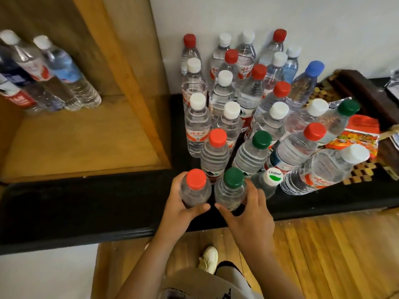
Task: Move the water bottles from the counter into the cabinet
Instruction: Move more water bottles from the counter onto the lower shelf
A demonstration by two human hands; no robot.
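Far left, the wooden cabinet (86, 134) is standing open w/ a few bottles (64, 76) already sitting at the back-left of its shelf, white caps up, pressed close together. The rest of that shelf is showing bare wood.

Next over, the black table (86, 197) is running along the wall, its front edge sitting just below the cabinet floor. The person is standing at it, a pale shoe (208, 258) showing on the wood floor (323, 255) below.

The left hand (181, 208) is wrapping round a red-capped bottle (196, 188) at the table's front edge, fingers curling behind it, thumb crossing the front. Right beside it, the right hand (252, 221) is gripping a green-capped bottle (231, 188) the same way. The 2 bottles are standing upright, nearly touching, thumbs almost meeting btwn them. Can't tell if the bottles are resting on the table or lifted off it.

Behind & to the right, the big crowd of bottles (248, 100) is filling the table back to the white wall: red, white, green caps, one blue cap (315, 69) toward the rear right. A white cap w/ green print (274, 175) is sitting just right of the right hand.

Far right, a red & orange snack packet (358, 134) is lying partly under the outer bottles, on a dark patterned tray (362, 87).
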